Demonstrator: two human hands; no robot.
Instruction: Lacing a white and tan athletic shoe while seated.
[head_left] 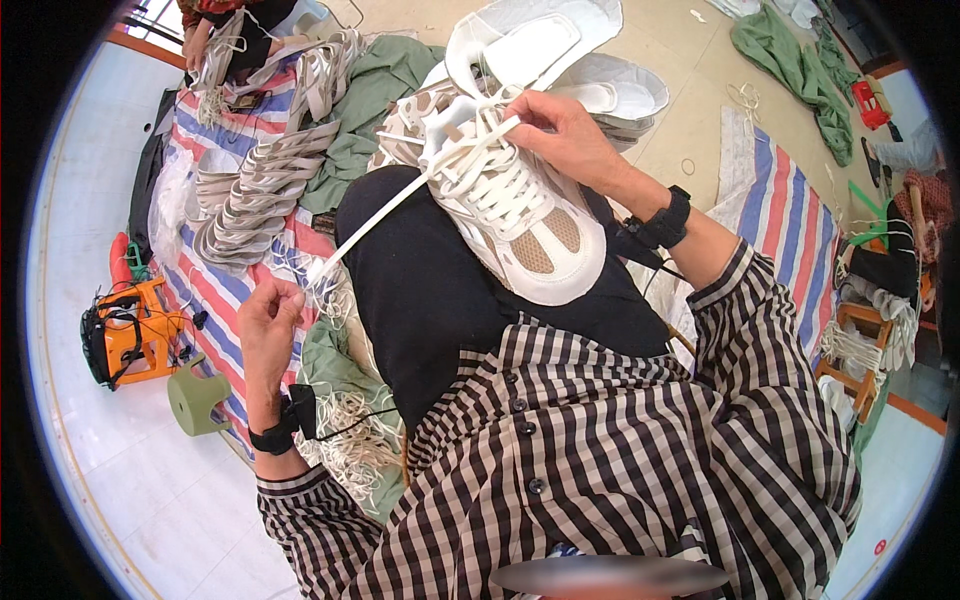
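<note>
On my lap rests a white sneaker [570, 268] with tan mesh panels, its toe toward me and its white laces crisscrossed up the tongue. A flat white shoelace [385, 210] runs taut from the top eyelets down to the left. My left hand [268, 318] is closed at that lace's far end, thumb and finger pinched together. At the shoe's collar, my right hand [570, 140] pinches lace close to the upper eyelets. Its fingertips partly hide the lace there. Just beyond the shoe lie more white and tan shoe pieces [530, 50].
Stacked grey-beige shoe uppers [250, 200] lie on a striped sheet [215, 300] at left, beside green cloth [375, 80]. Loose laces [350, 440] pile by my left forearm. A green stool [195, 395] and an orange stool [140, 330] stand farther left. Another person's hand [197, 45] shows at upper left.
</note>
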